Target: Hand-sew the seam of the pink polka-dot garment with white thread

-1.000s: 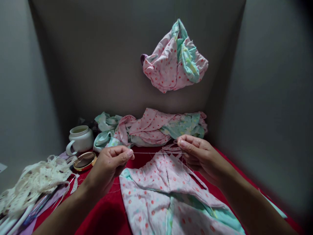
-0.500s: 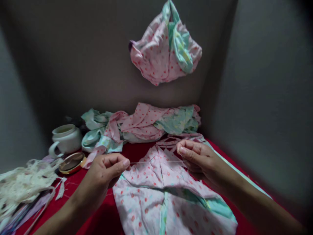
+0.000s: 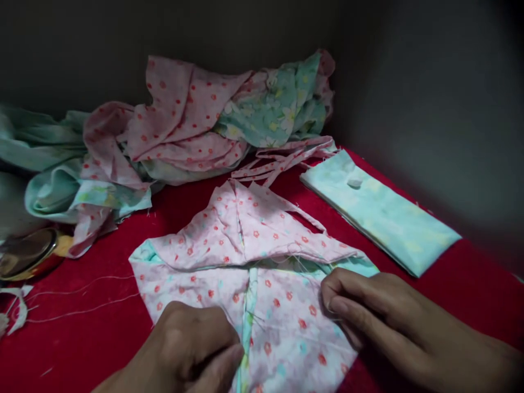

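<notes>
A pink fabric piece with red flowers and mint trim lies on the red cloth. My left hand rests over its lower left part, fingers closed at the mint seam; what they pinch is too small to make out. At the right side of the fabric my right hand has thumb and forefinger pressed together, their contents also unclear. Fine loose thread lies near the fold, close to the right hand. A thin dark line like a needle shows by the seam.
Behind lies a heap of pink and green fabric. A folded mint cloth sits at the right, with pink straps near it. A round gold-rimmed container is at the left, and long threads trail over the red cloth.
The view has tilted down and closer; the hanging fabric has left it. Both hands are now lower over the fabric, and the thread stretched between them no longer shows. The folded mint cloth is more visible.
</notes>
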Available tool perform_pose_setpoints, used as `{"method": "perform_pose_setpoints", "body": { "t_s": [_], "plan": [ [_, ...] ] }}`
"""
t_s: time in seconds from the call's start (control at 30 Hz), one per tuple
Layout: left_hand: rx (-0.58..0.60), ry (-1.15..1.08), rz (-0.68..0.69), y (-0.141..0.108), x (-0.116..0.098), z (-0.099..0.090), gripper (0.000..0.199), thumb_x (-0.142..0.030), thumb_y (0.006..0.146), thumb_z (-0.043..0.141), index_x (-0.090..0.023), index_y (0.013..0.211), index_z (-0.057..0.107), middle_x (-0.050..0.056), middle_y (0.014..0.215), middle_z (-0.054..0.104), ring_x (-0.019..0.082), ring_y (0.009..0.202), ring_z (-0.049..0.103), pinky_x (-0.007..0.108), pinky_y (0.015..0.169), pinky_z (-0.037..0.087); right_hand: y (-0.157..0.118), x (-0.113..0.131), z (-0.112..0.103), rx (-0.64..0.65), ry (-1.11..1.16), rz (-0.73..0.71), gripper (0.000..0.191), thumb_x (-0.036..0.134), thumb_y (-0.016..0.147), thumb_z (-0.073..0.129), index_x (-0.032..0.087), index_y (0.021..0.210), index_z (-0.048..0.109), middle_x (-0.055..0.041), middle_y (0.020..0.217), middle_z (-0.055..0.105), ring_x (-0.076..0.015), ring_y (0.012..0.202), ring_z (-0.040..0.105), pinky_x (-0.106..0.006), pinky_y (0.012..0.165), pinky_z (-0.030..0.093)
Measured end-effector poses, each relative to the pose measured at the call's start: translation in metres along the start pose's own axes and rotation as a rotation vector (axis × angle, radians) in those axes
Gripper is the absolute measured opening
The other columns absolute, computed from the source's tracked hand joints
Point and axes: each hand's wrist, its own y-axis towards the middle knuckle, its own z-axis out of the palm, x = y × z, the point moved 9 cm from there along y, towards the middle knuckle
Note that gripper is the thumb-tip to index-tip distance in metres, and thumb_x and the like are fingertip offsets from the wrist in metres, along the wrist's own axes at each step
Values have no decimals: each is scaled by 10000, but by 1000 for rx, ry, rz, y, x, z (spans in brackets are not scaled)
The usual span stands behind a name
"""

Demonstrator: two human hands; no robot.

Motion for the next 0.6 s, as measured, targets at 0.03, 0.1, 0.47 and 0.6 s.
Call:
{"method": "perform_pose_setpoints", "body": {
  "t_s": [0.03, 0.1, 0.47, 0.6],
  "plan": [
    [28, 2, 3, 1, -2, 0, 334, -284, 856, 434, -204, 534, 468, -18, 471, 522, 110, 434, 457, 232, 442, 280, 0, 0, 0, 10, -21, 2, 290, 372, 966, 298, 215, 826, 498, -16, 712, 561, -137, 621, 511, -254, 580, 404],
    [92, 52, 17, 1, -7, 2, 323, -248, 857, 412, -198, 544, 472, -23, 491, 537, 101, 454, 467, 215, 456, 297, 1, 1, 0, 26, -57, 16, 304, 366, 968, 276, 208, 828, 495, -22, 730, 562, -144, 641, 509, -263, 592, 399],
    [203, 84, 126, 2, -15, 3, 314, -227, 874, 388, -182, 601, 537, -22, 550, 572, 83, 493, 510, 186, 491, 355, 1, -2, 1, 79, -59, 49, 352, 429, 967, 243, 203, 827, 474, -15, 766, 550, -143, 688, 501, -268, 630, 397],
    [219, -5, 215, 0, -19, 6, 307, -263, 896, 397, -199, 651, 569, -16, 581, 604, 96, 522, 552, 188, 482, 367, -1, -2, -1, 87, -57, 54, 354, 441, 966, 252, 204, 826, 474, -12, 762, 551, -137, 686, 503, -260, 633, 396]
  ]
}}
